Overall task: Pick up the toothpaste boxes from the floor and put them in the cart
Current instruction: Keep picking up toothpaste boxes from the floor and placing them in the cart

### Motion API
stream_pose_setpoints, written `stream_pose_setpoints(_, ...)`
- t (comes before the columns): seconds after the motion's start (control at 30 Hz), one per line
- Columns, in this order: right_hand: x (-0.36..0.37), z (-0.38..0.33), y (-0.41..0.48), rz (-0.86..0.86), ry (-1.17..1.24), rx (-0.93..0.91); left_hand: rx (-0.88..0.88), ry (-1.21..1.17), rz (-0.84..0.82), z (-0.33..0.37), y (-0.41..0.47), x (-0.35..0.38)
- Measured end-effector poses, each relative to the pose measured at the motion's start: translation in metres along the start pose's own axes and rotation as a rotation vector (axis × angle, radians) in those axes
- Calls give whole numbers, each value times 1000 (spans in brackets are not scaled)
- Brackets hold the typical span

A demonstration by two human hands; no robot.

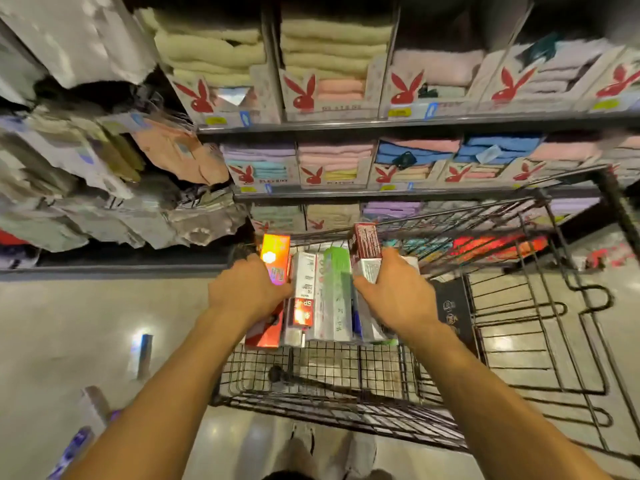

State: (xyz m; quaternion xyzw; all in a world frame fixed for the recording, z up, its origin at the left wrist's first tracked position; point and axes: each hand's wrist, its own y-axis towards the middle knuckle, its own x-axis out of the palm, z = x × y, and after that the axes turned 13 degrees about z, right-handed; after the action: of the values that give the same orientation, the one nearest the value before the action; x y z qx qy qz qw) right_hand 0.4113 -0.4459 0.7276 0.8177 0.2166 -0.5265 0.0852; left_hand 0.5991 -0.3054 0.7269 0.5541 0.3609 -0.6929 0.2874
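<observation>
Left hand (242,292) fingers curled on orange toothpaste box (273,261), right hand (398,292) fingers seemingly clamping red-and-white box (365,251), over cart (519,323)

A: What do we see in the cart (512,341)?
B: Thin dark wire, metal by its look, with a dull finish. Inside it, we note glossy printed cardboard toothpaste boxes (313,296); the orange box (275,258) shines almost foil-like.
A: And around the cart?
B: Beneath it, a smooth polished floor (69,323) mirroring the lights. Behind it, soft terry-cloth towels (332,46) in matt printed card trays on shelves (415,121).
</observation>
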Motion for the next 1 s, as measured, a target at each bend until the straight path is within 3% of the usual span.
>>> stream_pose_setpoints(0.2,110,38,40,-118,-3,149,-65,-58,-69,-11,60,111)
stream_pose_setpoints(0.33,152,53,54,-89,64,182,-44,-4,61,-13,77,159)
stream_pose_setpoints(0.43,172,54,57,-61,40,175,-35,12,35,-15,87,178)
stream_pose_setpoints(0.53,188,54,57,27,18,178,-22,-15,-27,-19,95,189)
stream_pose_setpoints(0.8,194,59,49,75,16,147,-17,12,8,-17,90,191)
stream_pose_setpoints(1.0,140,44,43,-17,-82,122,66,52,55,-5,68,134)
